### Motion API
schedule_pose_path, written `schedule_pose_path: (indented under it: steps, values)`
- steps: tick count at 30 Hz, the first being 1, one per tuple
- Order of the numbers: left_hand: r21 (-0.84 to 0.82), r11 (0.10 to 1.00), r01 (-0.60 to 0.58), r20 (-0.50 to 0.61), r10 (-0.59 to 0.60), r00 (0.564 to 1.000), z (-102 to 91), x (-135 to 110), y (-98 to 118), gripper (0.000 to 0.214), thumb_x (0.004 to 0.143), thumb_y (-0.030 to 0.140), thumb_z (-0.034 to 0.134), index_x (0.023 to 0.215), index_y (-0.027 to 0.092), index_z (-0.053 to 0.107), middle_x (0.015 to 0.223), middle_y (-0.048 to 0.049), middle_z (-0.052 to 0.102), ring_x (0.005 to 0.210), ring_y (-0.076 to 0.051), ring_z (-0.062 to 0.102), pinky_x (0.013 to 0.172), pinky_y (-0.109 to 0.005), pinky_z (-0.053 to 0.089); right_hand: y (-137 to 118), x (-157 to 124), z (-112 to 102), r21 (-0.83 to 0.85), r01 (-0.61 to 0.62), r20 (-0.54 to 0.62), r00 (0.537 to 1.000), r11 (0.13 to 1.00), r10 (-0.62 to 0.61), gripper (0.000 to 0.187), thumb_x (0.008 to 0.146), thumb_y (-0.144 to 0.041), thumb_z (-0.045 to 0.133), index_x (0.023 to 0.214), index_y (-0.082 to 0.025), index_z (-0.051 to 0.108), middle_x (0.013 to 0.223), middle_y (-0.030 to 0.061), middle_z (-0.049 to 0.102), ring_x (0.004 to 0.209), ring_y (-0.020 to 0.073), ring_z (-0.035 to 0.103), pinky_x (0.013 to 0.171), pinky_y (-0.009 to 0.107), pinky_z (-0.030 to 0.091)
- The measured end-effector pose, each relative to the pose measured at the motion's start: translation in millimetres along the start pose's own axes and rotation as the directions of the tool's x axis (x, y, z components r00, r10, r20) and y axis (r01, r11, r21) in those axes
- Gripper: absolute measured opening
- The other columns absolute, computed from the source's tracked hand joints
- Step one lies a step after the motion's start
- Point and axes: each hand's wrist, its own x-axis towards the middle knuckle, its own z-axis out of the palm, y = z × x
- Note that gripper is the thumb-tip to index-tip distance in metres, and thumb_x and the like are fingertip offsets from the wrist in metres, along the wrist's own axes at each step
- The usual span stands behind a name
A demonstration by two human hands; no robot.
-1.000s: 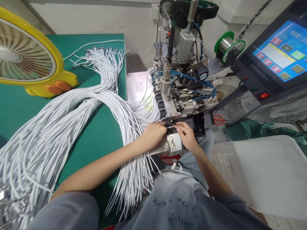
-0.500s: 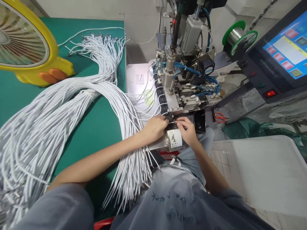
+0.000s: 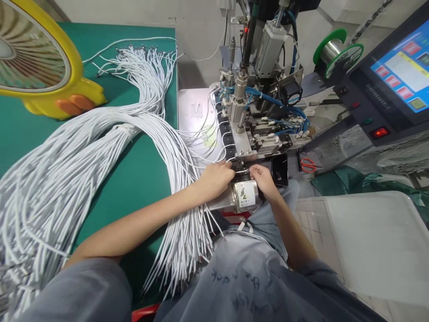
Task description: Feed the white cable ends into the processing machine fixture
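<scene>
My left hand (image 3: 216,179) and my right hand (image 3: 264,179) meet at the front of a small automatic machine (image 3: 254,112). Both pinch one thin white cable (image 3: 243,171) that lies across a black fixture block (image 3: 236,166) at the near end of the machine's row of holders. The fingers of each hand are closed on the cable, left hand on its left side, right hand on its right end. A big bundle of white cables (image 3: 100,147) spreads over the green table (image 3: 144,179) to my left and hangs down past my left forearm.
A yellow fan (image 3: 40,67) stands at the far left of the table. A touch screen console (image 3: 398,67) and a green wire spool (image 3: 335,49) stand to the right of the machine. Red scissors (image 3: 308,165) lie beside it. A white plastic bin (image 3: 378,241) sits at lower right.
My view has tilted slightly. My right hand has shifted a little to the right and back along the cable. The left hand stays at the fixture.
</scene>
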Motion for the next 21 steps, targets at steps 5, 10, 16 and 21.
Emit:
schedule_pose_path:
  steps: [5,10,16,21]
  values:
    - [-0.004,0.999,0.048,0.057,-0.047,0.997,-2.6,1,-1,0.024,0.079,0.010,0.041,0.082,0.010,0.064,0.080,-0.0110,0.056,0.064,-0.018,0.055,0.051,-0.028,0.033,-14,-30,-7,-0.176,0.115,-0.320,0.932,0.978,-0.167,0.024,0.083,-0.038,0.043,0.070,-0.018,0.049,0.058,-0.0002,0.043,0.054,0.0130,0.040,0.051,0.025,0.032]
    - [0.041,0.987,0.157,-0.020,-0.156,0.987,0.8,6,-9,0.033,0.085,0.011,0.033,0.104,0.008,0.060,0.077,-0.0128,0.057,0.062,-0.019,0.056,0.050,-0.027,0.032,-37,-99,24,-0.337,0.174,0.013,0.983,0.925,-0.181,0.026,0.087,-0.031,0.044,0.071,-0.018,0.058,0.060,0.0019,0.055,0.056,0.0149,0.049,0.056,0.026,0.035]
    - [-0.043,0.991,0.126,-0.060,-0.128,0.990,-7.1,3,-2,0.031,0.087,0.016,0.035,0.084,0.006,0.064,0.075,-0.0119,0.058,0.059,-0.014,0.053,0.052,-0.026,0.034,-30,-126,66,-0.522,0.271,0.496,0.868,0.809,0.030,0.016,0.088,-0.024,0.047,0.083,-0.017,0.061,0.080,0.0049,0.065,0.073,0.0174,0.058,0.064,0.027,0.035]
    - [-0.522,0.809,-0.268,-0.241,0.162,0.957,-16.1,-9,22,0.031,0.092,0.028,0.039,0.095,0.011,0.065,0.092,-0.0080,0.060,0.084,-0.015,0.056,0.076,-0.026,0.043,-38,-120,40,-0.496,0.244,0.409,0.912,0.833,-0.023,0.020,0.087,-0.019,0.043,0.073,-0.016,0.057,0.070,0.0034,0.061,0.064,0.0142,0.053,0.060,0.026,0.034]
